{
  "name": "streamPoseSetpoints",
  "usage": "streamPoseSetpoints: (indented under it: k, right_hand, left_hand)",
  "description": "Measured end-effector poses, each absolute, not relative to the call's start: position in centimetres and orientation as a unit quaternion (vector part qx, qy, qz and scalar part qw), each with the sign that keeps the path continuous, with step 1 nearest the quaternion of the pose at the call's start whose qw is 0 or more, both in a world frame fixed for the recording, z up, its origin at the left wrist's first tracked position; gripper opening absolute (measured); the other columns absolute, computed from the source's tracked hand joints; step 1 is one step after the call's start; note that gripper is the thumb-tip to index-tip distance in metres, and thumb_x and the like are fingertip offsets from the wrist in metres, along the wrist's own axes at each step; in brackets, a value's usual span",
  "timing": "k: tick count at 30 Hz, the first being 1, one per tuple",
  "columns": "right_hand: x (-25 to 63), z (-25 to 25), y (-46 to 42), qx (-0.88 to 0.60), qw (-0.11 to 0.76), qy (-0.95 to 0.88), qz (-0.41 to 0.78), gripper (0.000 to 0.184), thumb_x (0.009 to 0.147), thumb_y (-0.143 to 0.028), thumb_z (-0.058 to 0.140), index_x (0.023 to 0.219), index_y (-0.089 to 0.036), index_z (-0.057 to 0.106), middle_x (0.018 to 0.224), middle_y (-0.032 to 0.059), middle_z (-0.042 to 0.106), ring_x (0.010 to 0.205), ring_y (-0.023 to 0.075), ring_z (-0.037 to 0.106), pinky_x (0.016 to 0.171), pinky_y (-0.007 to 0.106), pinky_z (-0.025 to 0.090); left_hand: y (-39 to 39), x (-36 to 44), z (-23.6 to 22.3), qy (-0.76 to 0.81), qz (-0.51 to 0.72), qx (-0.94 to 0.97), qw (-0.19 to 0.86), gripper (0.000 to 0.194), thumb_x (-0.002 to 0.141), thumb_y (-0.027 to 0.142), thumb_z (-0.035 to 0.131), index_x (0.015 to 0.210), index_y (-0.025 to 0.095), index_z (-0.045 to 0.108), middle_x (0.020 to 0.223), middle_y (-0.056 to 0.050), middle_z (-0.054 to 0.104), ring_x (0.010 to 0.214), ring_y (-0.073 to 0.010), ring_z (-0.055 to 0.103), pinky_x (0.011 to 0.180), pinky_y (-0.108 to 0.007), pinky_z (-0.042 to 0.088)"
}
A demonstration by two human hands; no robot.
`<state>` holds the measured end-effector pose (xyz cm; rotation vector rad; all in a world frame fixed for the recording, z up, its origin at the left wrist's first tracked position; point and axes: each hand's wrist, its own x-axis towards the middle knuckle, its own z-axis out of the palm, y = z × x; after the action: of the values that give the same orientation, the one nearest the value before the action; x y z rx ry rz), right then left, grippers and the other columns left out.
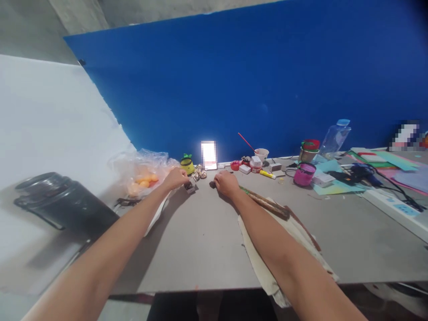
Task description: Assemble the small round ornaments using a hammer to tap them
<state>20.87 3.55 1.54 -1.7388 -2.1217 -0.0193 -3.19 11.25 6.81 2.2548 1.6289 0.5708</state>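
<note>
My left hand (176, 179) is closed, its fingertips pinching the edge of a small grey box with dark contents (189, 187) over the table. To its right, my right hand (227, 183) is curled, palm down, with a small dark brown lump (212, 184) at its fingertips. What exactly the lump is cannot be made out. Just behind the hands lie several small gold-and-brown round pieces (201, 173). A yellow pot with green leaves (187, 165) stands beside them, and a lit phone-like screen (209, 155) is propped upright behind.
Left are a bag of orange items (143, 176) and a large dark bottle (73, 205). Under my right forearm lie a cloth (261, 258) and a brown stick (267, 204). Farther right stand a paper cup (261, 154), pink pot (304, 174), clear bottle (336, 138) and power strip (394, 209).
</note>
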Motion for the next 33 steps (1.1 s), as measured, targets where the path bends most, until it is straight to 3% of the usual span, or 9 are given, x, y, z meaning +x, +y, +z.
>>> streamPoseSetpoints:
  k: [5,7,11,13,18,24,27,30,33]
  right_hand:
    - [20.8,1.5,3.5,-0.617,0.223,-0.755,-0.004,0.029,0.103,-0.028,0.051,0.103,-0.017,0.078,0.114,0.0159,0.073,0.109,0.0262,0.064,0.090,0.033,0.046]
    - [20.2,1.7,3.5,-0.604,0.279,-0.747,0.018,0.026,0.102,-0.029,0.055,0.101,-0.018,0.079,0.112,0.0136,0.075,0.107,0.0251,0.065,0.090,0.033,0.046]
    - [18.3,1.9,3.7,-0.496,0.489,-0.667,0.263,0.022,0.093,-0.033,0.067,0.104,-0.017,0.079,0.089,0.0052,0.076,0.082,0.0185,0.066,0.073,0.029,0.050]
    - [17.4,1.7,3.9,-0.433,0.527,-0.614,0.398,0.026,0.086,-0.036,0.071,0.101,-0.017,0.079,0.078,0.0020,0.073,0.071,0.0157,0.063,0.061,0.026,0.048]
    - [16.5,0.9,4.0,-0.390,0.545,-0.566,0.480,0.029,0.070,-0.038,0.080,0.088,-0.017,0.079,0.067,-0.0009,0.068,0.064,0.0132,0.058,0.053,0.022,0.042]
    - [17.1,0.7,3.9,-0.422,0.555,-0.544,0.467,0.031,0.068,-0.043,0.082,0.084,-0.016,0.079,0.064,-0.0007,0.066,0.063,0.0127,0.056,0.053,0.023,0.039]
    - [17.4,0.3,3.9,-0.431,0.564,-0.502,0.494,0.032,0.067,-0.042,0.085,0.083,-0.016,0.078,0.063,-0.0016,0.064,0.058,0.0112,0.052,0.049,0.022,0.036]
    - [17.7,-0.1,4.1,-0.433,0.556,-0.485,0.517,0.031,0.065,-0.040,0.087,0.080,-0.016,0.075,0.060,-0.0029,0.062,0.051,0.0086,0.048,0.047,0.022,0.035]
    - [17.9,-0.1,4.2,-0.449,0.538,-0.482,0.525,0.031,0.065,-0.040,0.089,0.078,-0.016,0.073,0.060,-0.0021,0.063,0.048,0.0074,0.048,0.044,0.021,0.033]
  left_hand:
    - [9.8,-2.3,7.9,0.547,0.270,0.767,0.196,0.011,0.062,0.028,0.061,0.057,0.018,0.060,0.050,0.002,0.055,0.052,-0.0137,0.052,0.053,-0.025,0.037]
    - [8.7,-1.5,8.4,0.538,0.295,0.763,0.206,0.013,0.065,0.030,0.062,0.064,0.017,0.065,0.051,0.002,0.057,0.051,-0.0132,0.051,0.052,-0.025,0.038]
    - [5.9,0.2,8.2,0.497,0.319,0.763,0.263,0.015,0.066,0.031,0.065,0.065,0.017,0.068,0.052,0.002,0.058,0.048,-0.0123,0.050,0.050,-0.024,0.038]
    - [4.7,0.4,7.4,0.497,0.336,0.746,0.290,0.015,0.067,0.030,0.063,0.066,0.017,0.069,0.050,0.002,0.056,0.047,-0.0123,0.049,0.050,-0.024,0.038]
    - [3.7,-0.2,4.8,0.514,0.382,0.681,0.356,0.019,0.068,0.036,0.068,0.069,0.017,0.071,0.055,0.002,0.058,0.050,-0.0113,0.049,0.051,-0.023,0.036]
    - [3.1,0.2,3.4,0.490,0.390,0.646,0.437,0.030,0.070,0.033,0.066,0.092,0.017,0.078,0.067,0.001,0.065,0.052,-0.0103,0.049,0.050,-0.023,0.036]
    - [2.6,0.6,2.3,0.467,0.409,0.643,0.449,0.030,0.075,0.035,0.066,0.098,0.018,0.076,0.058,0.004,0.055,0.052,-0.0105,0.048,0.051,-0.022,0.038]
    - [2.3,0.6,1.0,0.428,0.417,0.608,0.523,0.041,0.070,0.030,0.070,0.109,0.020,0.070,0.073,0.005,0.060,0.053,-0.0090,0.049,0.052,-0.023,0.043]
    - [2.3,0.3,0.3,0.442,0.433,0.581,0.529,0.043,0.067,0.030,0.075,0.108,0.020,0.066,0.086,0.000,0.067,0.062,-0.0116,0.060,0.059,-0.025,0.050]
